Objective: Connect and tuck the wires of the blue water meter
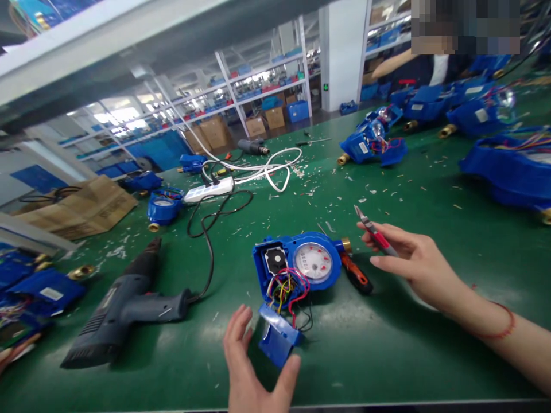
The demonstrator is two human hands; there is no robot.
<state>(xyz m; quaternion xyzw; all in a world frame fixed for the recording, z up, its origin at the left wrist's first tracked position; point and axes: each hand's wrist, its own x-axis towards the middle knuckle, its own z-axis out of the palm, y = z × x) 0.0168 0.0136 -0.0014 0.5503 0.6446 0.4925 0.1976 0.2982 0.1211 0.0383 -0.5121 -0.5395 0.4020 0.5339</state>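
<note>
A blue water meter [316, 261] lies on the green bench in front of me, its round dial facing up and its side box uncovered. Coloured wires [286, 287] spill from the box toward a small blue cover [278, 338]. Around that cover, my left hand [256, 361] is open, thumb and fingers spread; whether it touches the cover is unclear. My right hand [408, 258] grips a slim red-and-grey hand tool [377, 236] with a pointed metal tip, held right of the meter's brass fitting [345, 245]. An orange-and-black screwdriver [356, 274] lies beside the meter.
A heat gun [123, 312] rests at left, near a white power strip [209, 189] with looped cables. More blue meters [165, 205] stand left and far right [508, 166]. Scraps litter the bench [301, 209]. Another person [424, 66] is across the bench.
</note>
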